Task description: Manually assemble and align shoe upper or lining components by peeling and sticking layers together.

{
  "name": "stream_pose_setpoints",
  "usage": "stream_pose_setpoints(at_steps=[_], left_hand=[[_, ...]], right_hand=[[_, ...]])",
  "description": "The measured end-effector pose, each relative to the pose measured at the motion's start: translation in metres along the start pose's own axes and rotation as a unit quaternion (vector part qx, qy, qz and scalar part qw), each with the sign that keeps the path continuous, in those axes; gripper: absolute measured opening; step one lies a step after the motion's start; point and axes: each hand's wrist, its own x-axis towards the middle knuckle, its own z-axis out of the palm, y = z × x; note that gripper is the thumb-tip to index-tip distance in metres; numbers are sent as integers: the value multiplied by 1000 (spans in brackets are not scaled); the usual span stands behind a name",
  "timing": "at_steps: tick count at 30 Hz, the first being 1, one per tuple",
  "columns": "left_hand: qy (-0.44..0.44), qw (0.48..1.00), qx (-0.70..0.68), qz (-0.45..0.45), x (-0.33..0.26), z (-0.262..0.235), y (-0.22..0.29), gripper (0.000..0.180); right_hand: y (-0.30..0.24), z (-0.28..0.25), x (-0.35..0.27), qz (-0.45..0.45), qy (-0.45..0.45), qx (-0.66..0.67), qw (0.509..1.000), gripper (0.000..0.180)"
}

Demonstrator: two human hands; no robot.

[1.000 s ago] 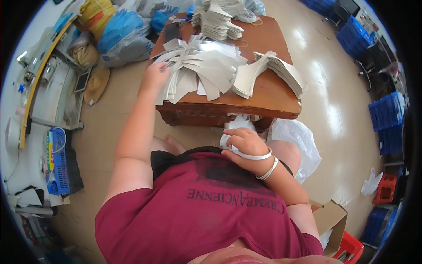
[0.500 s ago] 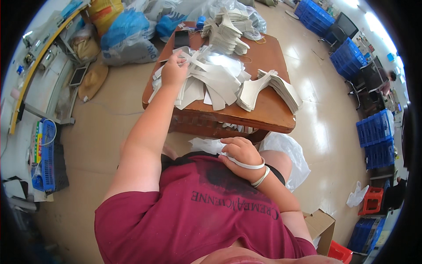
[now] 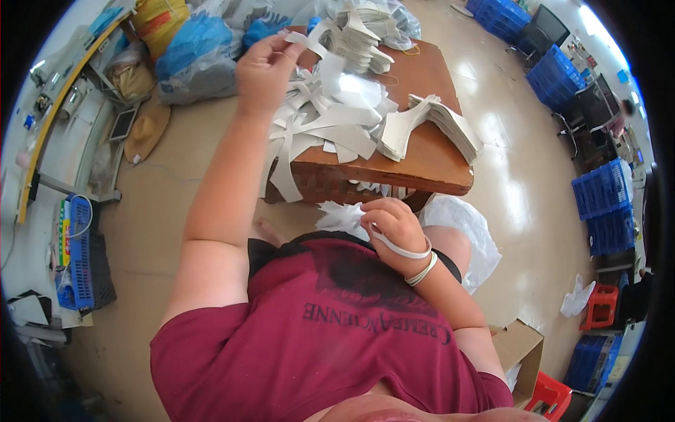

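Observation:
My left hand (image 3: 266,76) is raised over the far left side of the table, its thumb and fingers pinched on the end of a white curved cut-out piece (image 3: 307,43). Beneath it spreads a loose pile of similar white pieces (image 3: 337,116), some drooping over the table's front left edge. Low at my lap, my right hand (image 3: 394,232) is closed on a small bunch of white pointed pieces (image 3: 342,218). Pale bands (image 3: 420,271) circle that wrist. Neatly stacked curved pieces (image 3: 429,126) stand on the table, right of the pile.
More stacks of curved pieces (image 3: 355,39) sit at the back of the brown table (image 3: 422,172). Stuffed bags (image 3: 197,60) lie behind it on the left. A clear plastic bag (image 3: 464,235) and an open cardboard box (image 3: 519,344) are at my right. Blue crates (image 3: 603,204) line the right side.
My left hand has risen from the pile, drawing a white piece up with it. Several loose pieces have shifted toward the front left edge. My right hand's bunch looks more fanned out.

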Motion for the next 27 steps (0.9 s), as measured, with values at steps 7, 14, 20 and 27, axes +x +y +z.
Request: stream_pose_setpoints(at_steps=[7,14,20,27], left_hand=[[-184,942,70,-271,-85,-27,-100,17],[-33,931,-185,-314,-77,-63,-81,15],[-303,691,-539,-373,-109,-128,-86,16],[-683,552,109,-466,-170,-110,-73,23]], right_hand=[[81,79,60,-121,-190,-225,948,16],[86,93,71,-85,-125,-159,976,21],[69,95,85,-35,-174,-187,966,25],[65,89,86,-45,-183,-184,965,21]])
